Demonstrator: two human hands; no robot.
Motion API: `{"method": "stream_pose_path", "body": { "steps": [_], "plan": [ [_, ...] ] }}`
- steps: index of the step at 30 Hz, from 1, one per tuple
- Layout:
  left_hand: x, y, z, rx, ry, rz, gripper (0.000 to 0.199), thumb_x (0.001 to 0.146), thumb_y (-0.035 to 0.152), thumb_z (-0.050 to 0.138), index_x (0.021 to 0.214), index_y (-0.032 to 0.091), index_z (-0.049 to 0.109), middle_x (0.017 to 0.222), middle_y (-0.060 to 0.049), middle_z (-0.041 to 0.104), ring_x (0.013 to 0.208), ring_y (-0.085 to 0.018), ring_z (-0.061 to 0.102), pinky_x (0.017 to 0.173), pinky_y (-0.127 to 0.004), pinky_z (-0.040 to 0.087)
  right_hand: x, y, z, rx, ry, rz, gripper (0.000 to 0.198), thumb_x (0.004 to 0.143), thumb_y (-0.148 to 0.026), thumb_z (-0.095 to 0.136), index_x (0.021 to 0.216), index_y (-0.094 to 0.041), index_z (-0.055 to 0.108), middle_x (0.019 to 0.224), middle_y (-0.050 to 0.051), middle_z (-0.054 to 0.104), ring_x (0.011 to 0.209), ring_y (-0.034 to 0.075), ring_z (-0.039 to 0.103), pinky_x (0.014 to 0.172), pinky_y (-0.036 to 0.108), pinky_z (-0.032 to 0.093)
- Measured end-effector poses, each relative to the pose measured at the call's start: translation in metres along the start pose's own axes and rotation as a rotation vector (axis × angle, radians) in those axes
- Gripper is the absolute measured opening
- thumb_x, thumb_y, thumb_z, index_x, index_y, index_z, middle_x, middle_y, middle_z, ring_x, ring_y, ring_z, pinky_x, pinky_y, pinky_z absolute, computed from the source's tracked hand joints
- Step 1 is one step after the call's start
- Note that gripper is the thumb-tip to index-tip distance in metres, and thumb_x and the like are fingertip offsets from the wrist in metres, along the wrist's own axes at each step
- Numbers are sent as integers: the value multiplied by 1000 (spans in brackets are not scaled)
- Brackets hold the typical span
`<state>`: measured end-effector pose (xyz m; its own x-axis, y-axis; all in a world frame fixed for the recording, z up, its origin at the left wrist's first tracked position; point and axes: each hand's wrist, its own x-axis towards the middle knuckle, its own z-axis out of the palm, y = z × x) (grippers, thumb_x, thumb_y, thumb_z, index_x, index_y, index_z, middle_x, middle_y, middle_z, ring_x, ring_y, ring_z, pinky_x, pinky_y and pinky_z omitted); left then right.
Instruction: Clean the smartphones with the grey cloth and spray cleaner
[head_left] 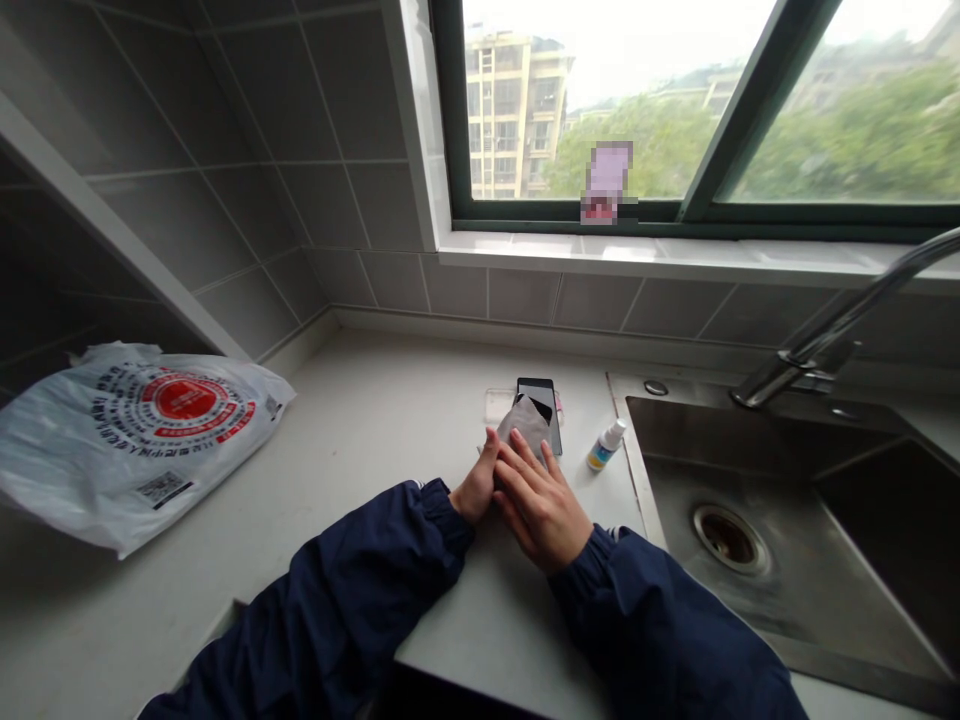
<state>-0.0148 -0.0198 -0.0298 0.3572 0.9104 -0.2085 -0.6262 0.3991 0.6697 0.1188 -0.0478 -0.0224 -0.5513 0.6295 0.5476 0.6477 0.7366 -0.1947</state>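
Observation:
My left hand (474,490) and my right hand (538,510) are together over the counter, with a grey cloth (527,428) sticking out between them. The right hand's fingers lie nearly straight across the cloth and the left hand, pressed against them. Of the left hand, the raised thumb and the wrist side show; its other fingers are hidden. Anything else inside the hands is covered. Just beyond, a dark-edged smartphone (535,386) lies on the counter, partly under or behind the cloth. Beside it is a clear phone case (498,404). A small white spray bottle (606,445) stands to the right.
A white plastic bag (135,430) with red print rests on the counter (360,420) at left. At right is a steel sink (780,500) with a chrome faucet (795,350). A tiled wall and window sill (525,245) run along the back. The counter's front edge is near my forearms.

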Motion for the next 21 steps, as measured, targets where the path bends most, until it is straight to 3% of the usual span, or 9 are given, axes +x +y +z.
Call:
{"method": "stream_pose_path", "body": {
  "steps": [3,11,15,21],
  "plan": [
    [-3,6,11,37,59,-57,63,101,52,32,106,5,73,114,-20,72,131,-28,55,119,-32,29,-1,-1,0,29,-24,-7,45,100,-20,41,144,-12,47,156,13,39,151,30,22,119,59,27],
    [-7,16,18,-225,62,-191,66,97,61,37,95,5,71,91,-17,75,92,-24,73,103,-34,49,-4,-3,3,93,-42,-58,52,98,-23,47,148,-13,43,155,14,41,150,29,24,121,58,20],
    [-2,20,13,-255,92,-165,54,95,51,43,91,6,71,83,-15,75,86,-24,74,95,-34,53,-5,-4,2,109,-57,-82,55,97,-24,48,150,-13,40,156,13,39,150,29,24,122,57,19],
    [5,21,8,-280,146,-64,33,86,38,55,82,10,71,74,-11,74,86,-27,74,91,-39,54,-8,-2,6,157,41,-81,53,96,-20,49,148,-10,42,155,17,41,149,28,27,120,53,29]
  ]
}}
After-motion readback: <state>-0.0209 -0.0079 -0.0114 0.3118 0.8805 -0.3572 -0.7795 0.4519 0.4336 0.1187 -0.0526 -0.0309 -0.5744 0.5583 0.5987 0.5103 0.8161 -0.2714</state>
